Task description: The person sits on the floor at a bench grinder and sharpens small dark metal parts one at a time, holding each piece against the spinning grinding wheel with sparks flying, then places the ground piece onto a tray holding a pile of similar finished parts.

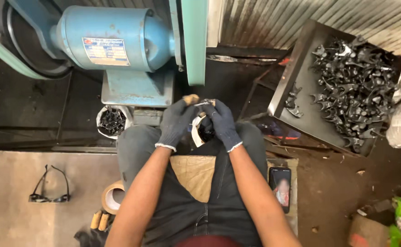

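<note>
Glasses (49,188): dark-framed, lying flat on the grey slab at the far left, arms folded out toward the top of the view.
Tape (112,197): a tan roll on the slab's edge, beside the left arm.
Cup (112,121): white-rimmed, standing below the blue motor (113,36); it is full of small dark metal pieces set on end.
Left hand (176,121): in a dark knit glove, fingers curled and closed on a tan stub (191,98) that sticks up past the fingertips.
Part (206,103): a small metal piece pinched between both hands above the knees, just under the green belt guard (195,41). Its long axis runs roughly left to right; the bright, shiny end shows between the fingertips. Its full shape is hidden by the gloves.
Pouch (199,130): white-lipped with a dark inside, held between the hands below the part; what it holds cannot be told.
Right hand (223,123): gloved likewise, fingers closed tight on the part's right end.
Phone (280,187): lying flat by the right thigh, screen lit.
Tray (287,87): dark metal, tilted, at the right; it holds a heap of black forked metal pieces (356,87), with a few strays lower left.
</note>
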